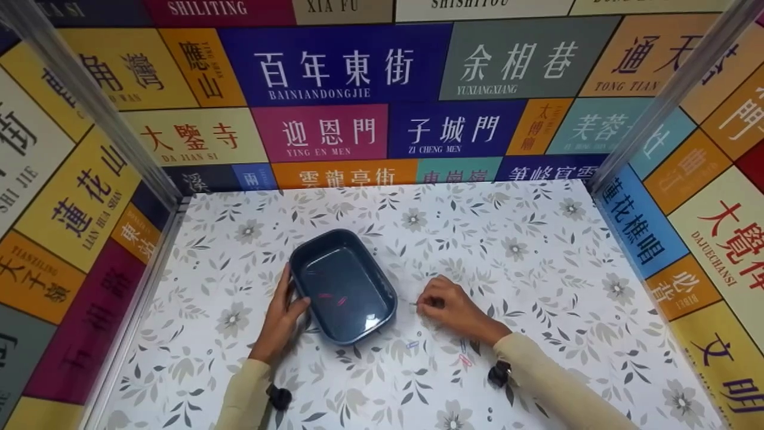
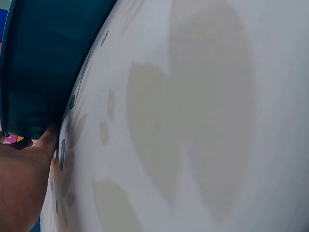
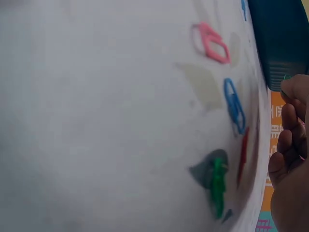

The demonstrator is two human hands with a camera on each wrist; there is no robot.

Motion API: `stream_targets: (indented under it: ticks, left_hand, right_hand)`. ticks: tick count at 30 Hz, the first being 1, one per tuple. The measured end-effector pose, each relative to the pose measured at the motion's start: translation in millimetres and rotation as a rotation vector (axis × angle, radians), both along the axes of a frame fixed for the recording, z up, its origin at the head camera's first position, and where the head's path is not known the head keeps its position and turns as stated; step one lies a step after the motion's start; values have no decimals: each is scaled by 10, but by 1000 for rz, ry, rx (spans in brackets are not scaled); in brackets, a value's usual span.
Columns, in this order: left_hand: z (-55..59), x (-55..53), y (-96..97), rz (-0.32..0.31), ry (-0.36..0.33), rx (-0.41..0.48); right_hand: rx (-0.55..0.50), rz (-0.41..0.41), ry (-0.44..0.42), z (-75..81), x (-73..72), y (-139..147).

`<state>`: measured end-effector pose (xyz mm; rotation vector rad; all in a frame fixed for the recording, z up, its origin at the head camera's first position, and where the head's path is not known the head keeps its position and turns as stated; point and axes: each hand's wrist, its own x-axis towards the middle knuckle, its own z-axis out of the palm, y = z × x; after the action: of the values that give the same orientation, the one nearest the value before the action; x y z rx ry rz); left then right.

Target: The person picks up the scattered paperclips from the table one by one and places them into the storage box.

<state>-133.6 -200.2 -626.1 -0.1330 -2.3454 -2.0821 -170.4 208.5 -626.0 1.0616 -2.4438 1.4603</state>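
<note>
A dark blue rectangular dish (image 1: 346, 269) sits at a slant on the patterned tabletop. My left hand (image 1: 283, 310) holds its left side, fingers along the outer wall and thumb by the near left part. In the left wrist view, the thumb (image 2: 47, 140) meets the dish's lower wall. To the right of the dish, my right hand (image 1: 450, 304) pinches a small thin paper clip, its green tip (image 3: 286, 77) showing past the thumb; the rest is hidden by the fingers. Pink paper clips (image 1: 342, 300) lie inside the dish, along with faint thin ones.
Loose paper clips lie on the table near my right wrist: a pink one (image 3: 212, 43), a blue one (image 3: 234, 106), a red one (image 3: 243, 154) and a green one (image 3: 218, 188). Another blue clip (image 1: 412, 344) lies closer to the dish. Sign-covered walls (image 1: 334, 65) enclose the back and sides.
</note>
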Motion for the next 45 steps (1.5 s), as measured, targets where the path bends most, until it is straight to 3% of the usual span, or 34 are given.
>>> stream_targets:
  ticks: [9, 21, 28, 37, 45]
  left_hand:
    - [-3, 4, 1, 8, 1, -4]
    - [-9, -3, 8, 17, -2, -1]
    - [17, -12, 23, 9, -14, 35]
    - [-8, -18, 14, 9, 0, 31]
    - [-18, -24, 3, 7, 15, 13]
  right_hand:
    - [-76, -60, -14, 115, -40, -93]
    - [-64, -108, -141, 252, -25, -262]
    - [-46, -103, -178, 312, -40, -374]
    - [-78, -83, -167, 398, -62, -554]
    - [-3, -29, -197, 463, -150, -638]
